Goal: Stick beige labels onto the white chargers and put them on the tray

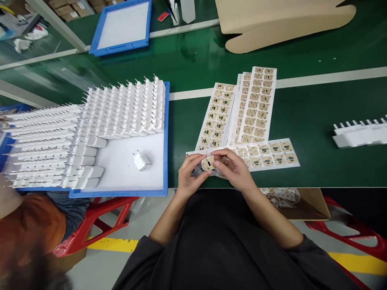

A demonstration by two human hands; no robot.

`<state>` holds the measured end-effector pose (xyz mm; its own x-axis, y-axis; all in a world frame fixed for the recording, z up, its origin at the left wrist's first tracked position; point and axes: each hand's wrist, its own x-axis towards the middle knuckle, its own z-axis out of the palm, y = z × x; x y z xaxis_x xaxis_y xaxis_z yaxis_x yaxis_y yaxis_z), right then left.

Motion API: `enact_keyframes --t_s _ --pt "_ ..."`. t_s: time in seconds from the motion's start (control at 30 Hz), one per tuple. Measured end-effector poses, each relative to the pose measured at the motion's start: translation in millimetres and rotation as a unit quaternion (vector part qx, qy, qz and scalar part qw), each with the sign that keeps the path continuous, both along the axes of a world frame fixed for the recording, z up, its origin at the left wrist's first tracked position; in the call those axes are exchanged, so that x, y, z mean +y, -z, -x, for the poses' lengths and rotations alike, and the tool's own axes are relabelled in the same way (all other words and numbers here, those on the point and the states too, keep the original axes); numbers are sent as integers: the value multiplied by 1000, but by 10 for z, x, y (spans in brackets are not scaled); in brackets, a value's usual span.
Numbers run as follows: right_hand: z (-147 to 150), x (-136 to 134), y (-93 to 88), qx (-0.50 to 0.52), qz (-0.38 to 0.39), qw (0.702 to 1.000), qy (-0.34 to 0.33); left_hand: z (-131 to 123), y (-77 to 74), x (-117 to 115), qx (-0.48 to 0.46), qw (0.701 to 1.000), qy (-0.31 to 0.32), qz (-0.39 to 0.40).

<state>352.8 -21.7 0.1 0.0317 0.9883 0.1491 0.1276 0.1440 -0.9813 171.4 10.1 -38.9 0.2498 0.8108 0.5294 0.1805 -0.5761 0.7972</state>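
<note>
A white plug charger (203, 165) is between the fingers of my left hand (192, 174), its flat face turned up. On that face lies a beige sticker (209, 162) with a small dark rectangle in the middle. My right hand (234, 167) is closed, with thumb and forefinger at the sticker's right edge. Beneath both hands a sheet of stickers (267, 155) lies crosswise on the table. More sticker sheets (256, 104) overlap just beyond it. To the left, one charger (142, 161) stands apart in a blue-rimmed tray (166, 141).
Rows of white chargers (121, 108), prongs up, fill much of that tray. Another blue tray (121, 26) and brown cardboard (272, 24) are at the back. More white chargers (361, 133) stand at right. A person (33, 225) sits at left near a red stool (102, 221).
</note>
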Motion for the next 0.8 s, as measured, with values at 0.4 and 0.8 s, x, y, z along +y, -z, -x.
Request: enact_keyframes --t_s 0.4,0.8 --pt "26 33 -115 -155 -97 981 65 -12 -45 -3 15 1000 -3 -28" --pt "-15 31 40 -276 -306 909 67 -24 9 -33 12 1000 14 20"
